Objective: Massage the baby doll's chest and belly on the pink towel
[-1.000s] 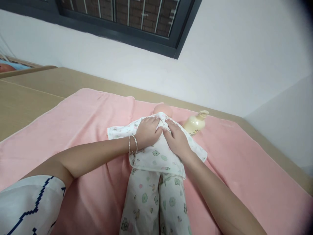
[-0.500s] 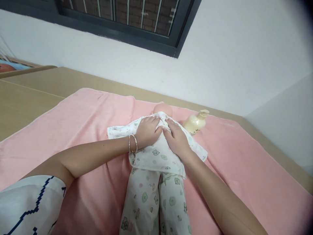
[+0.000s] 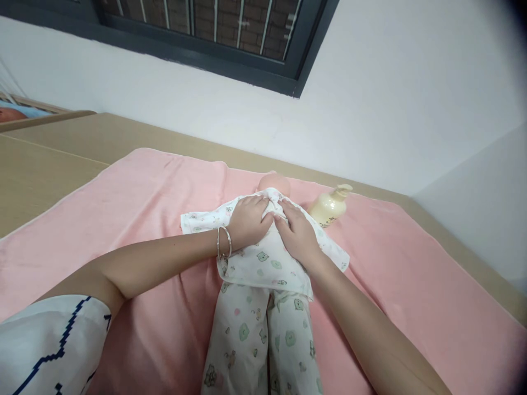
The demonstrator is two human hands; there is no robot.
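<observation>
A baby doll lies stretched out with its bald head (image 3: pixel 274 183) away from me; whether it faces up or down I cannot tell. It wears a white printed top (image 3: pixel 263 258) and matching trousers (image 3: pixel 242 334). My left hand (image 3: pixel 249 220), silver bangles at its wrist, rests flat on the upper left of the top. My right hand (image 3: pixel 297 233) lies flat on the upper right, fingers stretched toward the head. The two thumbs nearly meet over the middle of the top. Neither hand grips anything.
A pale yellow pump bottle (image 3: pixel 328 208) stands right of the doll's head. Under everything spreads a pink blanket (image 3: pixel 144 208) on a wooden surface (image 3: pixel 53 164). Behind rises a white wall (image 3: pixel 370 109) with a dark-framed window (image 3: pixel 242 63). Something blue (image 3: pixel 39 111) shows at the far left.
</observation>
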